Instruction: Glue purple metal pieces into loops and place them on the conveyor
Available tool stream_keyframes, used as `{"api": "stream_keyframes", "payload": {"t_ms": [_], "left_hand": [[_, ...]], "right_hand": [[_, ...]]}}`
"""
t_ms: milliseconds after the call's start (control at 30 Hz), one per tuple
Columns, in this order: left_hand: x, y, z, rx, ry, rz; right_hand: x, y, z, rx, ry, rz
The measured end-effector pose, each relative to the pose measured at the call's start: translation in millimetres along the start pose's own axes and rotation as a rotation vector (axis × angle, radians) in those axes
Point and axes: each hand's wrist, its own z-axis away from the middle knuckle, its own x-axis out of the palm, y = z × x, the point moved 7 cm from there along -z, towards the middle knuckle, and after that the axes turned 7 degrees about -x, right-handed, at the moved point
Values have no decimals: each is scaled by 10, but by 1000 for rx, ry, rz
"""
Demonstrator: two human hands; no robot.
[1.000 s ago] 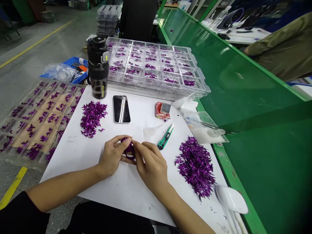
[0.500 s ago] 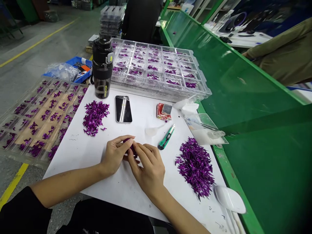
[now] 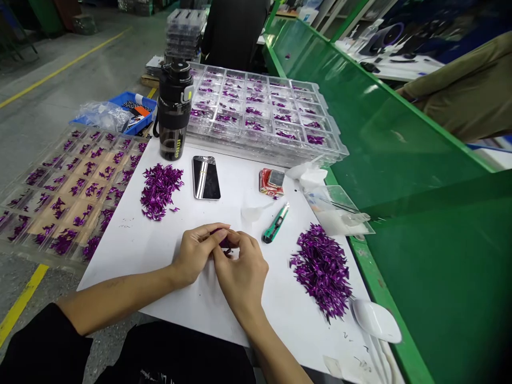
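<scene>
White work sheet lies under the left hand and right hand, both pinching a small purple bundle between them, with loose purple sprigs left to do beyond the left hand, a second heap right of the right hand, and a stocked clear compartment tray ahead.

A grey concrete floor with yellow painted lines stretches away on the left, while a glossy green bench panel runs along the right, a white tabletop beyond it.
</scene>
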Motion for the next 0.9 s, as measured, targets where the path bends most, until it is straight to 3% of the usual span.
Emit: {"api": "stream_keyframes", "payload": {"t_ms": [167, 300, 400, 533, 600, 667, 767, 833, 900], "left_hand": [[7, 14, 31, -6, -45, -87], [72, -10, 73, -8, -112, -145], [130, -48, 77, -49, -187, -162], [117, -22, 43, -59, -165, -158], [98, -6, 26, -67, -133, -159], [89, 1, 14, -81, -116, -157], [86, -2, -2, -110, -111, -144], [78, -12, -14, -137, -105, -127], [69, -23, -26, -154, -100, -111]], "right_hand": [[-55, 41, 47, 16, 46, -66], [-98, 149, 25, -31, -161, -108], [-276, 287, -63, -56, -271, -137], [-532, 675, -382, 88, -127, -72], [-431, 869, -556, 161, -143, -47], [-209, 962, -683, 166, -249, -82], [-42, 893, -728, 131, -343, -156], [-151, 752, -688, 149, -311, -192], [-403, 568, -646, 176, -181, -184]]}}
